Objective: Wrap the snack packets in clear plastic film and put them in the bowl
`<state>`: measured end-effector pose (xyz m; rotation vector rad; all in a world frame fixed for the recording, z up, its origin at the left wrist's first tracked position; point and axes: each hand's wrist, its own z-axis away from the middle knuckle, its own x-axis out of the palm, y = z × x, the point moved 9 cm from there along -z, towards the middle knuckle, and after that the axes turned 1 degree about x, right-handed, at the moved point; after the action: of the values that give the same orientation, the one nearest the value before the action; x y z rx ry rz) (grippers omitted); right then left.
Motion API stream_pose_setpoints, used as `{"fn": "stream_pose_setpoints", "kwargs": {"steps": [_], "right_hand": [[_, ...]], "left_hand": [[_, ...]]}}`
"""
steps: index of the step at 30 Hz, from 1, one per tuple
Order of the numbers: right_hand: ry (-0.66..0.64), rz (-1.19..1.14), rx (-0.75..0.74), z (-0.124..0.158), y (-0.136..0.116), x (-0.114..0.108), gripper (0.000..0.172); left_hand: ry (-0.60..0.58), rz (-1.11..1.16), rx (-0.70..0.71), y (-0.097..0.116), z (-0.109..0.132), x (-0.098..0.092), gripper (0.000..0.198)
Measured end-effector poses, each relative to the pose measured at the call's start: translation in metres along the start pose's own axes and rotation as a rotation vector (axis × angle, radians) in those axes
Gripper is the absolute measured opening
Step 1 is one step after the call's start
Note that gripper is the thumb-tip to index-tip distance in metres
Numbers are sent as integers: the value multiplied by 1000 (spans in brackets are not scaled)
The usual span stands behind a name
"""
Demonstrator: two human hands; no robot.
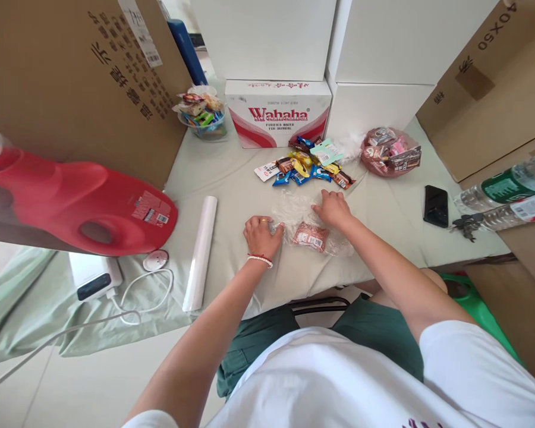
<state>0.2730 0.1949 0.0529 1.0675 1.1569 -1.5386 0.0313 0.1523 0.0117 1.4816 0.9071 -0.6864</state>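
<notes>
In the head view a crumpled sheet of clear plastic film (288, 205) lies on the cloth-covered table in front of me. On it rests a small reddish-brown snack packet (311, 236) with a white label. My left hand (262, 238) lies at the film's left edge, fingers apart and its thumb touching the film. My right hand (333, 209) is over the film's upper right side, thumb and forefinger apart with the tips on it. The packet sits between my hands, touched by neither. Beyond them spreads a pile of colourful wrapped snacks (301, 163).
A white film roll (200, 252) lies at left, near a large red bottle (84, 202) and a power bank (93, 276). Behind stand a snack tub (209, 128), a Wahaha carton (279, 116) and a reddish snack bag (390, 154). A phone (436, 205) and bottles (506, 187) are at right.
</notes>
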Motion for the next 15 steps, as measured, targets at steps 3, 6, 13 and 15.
{"fn": "stream_pose_setpoints", "kwargs": {"steps": [3, 6, 13, 15], "right_hand": [[-102, -43, 51, -21, 7, 11, 53], [-199, -140, 5, -21, -1, 12, 28], [-152, -52, -545, 68, -60, 3, 33], [-187, 61, -639, 97, -68, 18, 37]], "left_hand": [[-5, -38, 7, 3, -1, 1, 28], [-17, -65, 13, 4, -1, 3, 27], [-21, -52, -3, 2, -1, 5, 25], [-28, -28, -14, 0, -1, 4, 21]]}}
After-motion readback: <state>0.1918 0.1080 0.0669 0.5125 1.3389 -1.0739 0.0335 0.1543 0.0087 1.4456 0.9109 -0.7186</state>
